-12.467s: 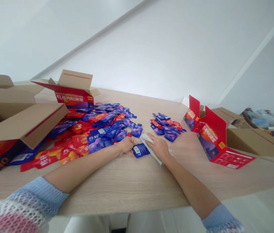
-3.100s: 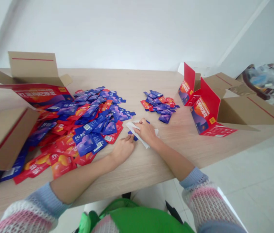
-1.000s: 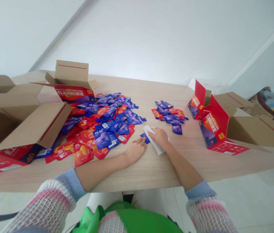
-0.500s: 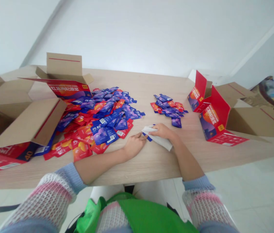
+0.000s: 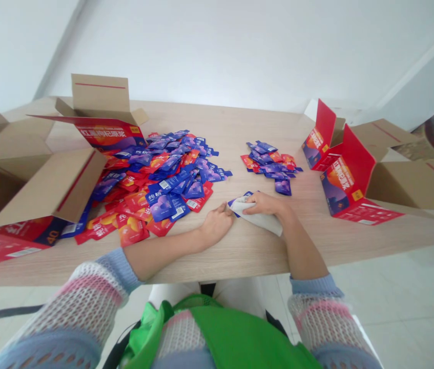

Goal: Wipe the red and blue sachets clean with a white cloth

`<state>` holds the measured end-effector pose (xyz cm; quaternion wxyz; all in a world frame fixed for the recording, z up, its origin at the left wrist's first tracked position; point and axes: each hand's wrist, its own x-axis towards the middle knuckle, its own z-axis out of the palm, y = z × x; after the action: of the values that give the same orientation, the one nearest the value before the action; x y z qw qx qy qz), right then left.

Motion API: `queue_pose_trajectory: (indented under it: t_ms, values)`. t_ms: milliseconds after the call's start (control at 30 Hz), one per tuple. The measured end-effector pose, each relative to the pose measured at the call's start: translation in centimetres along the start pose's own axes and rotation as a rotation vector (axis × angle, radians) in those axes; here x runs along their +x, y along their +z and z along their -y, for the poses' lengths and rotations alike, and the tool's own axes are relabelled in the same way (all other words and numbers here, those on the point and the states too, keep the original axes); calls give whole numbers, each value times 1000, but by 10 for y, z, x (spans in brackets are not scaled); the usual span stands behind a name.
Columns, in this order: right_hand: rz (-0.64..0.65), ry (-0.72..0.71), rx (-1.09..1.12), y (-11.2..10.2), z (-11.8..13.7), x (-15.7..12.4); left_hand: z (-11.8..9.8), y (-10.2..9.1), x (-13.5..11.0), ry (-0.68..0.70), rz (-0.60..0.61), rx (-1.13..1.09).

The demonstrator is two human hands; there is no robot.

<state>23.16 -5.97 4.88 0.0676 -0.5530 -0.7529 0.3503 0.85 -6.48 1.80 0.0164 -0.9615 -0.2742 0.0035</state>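
A light-wood table [image 5: 247,259] carries opened cardboard cartons [image 5: 59,179] at left and right, open red printed boxes [image 5: 346,177] at far right, a large sachet heap [image 5: 163,179] left, and a smaller sachet pile [image 5: 270,166] far right.

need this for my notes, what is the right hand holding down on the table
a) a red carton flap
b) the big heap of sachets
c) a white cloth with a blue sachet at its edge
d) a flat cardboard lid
C. The right hand is curled over the white cloth, and the blue sachet shows at the cloth's far edge.
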Motion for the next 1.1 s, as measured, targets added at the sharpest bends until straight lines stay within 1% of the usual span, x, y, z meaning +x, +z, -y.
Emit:
queue_pose_trajectory:
  t_ms: [100,200,267,333,467,567,667,767,867,933,1033,1100]
  values:
    - [22,-3,29,1,-1,0,0,-3,-1,5,-3,5]
    - [0,25,51,0,-7,2,-1,-6,0,28,-11,37]
    - [-33,73,57,-1,-14,3,-3,-6,3,20,-4,60]
    - [-85,150,57,-5,-24,3,-5,-5,7,-19,2,96]
    - [-229,278,-11,-12,-43,1,-6,-3,7,-66,7,132]
    - [-424,361,-177,-17,-48,-2,-1,-4,1,-84,13,86]
    - [-603,405,-355,-19,-38,-5,4,-4,-2,-100,-12,18]
    - [-670,320,-406,-17,-17,-7,6,-3,-3,-144,-37,-42]
    - [-671,174,-411,-8,7,-4,4,-2,-4,-174,-39,-74]
    - [-639,82,-407,2,19,1,2,-1,-5,-154,-63,-54]
    - [-500,-2,-413,19,29,13,-2,-1,-6,-96,-82,19]
    - [-406,-4,-418,28,32,20,-4,-2,-6,-62,-58,61]
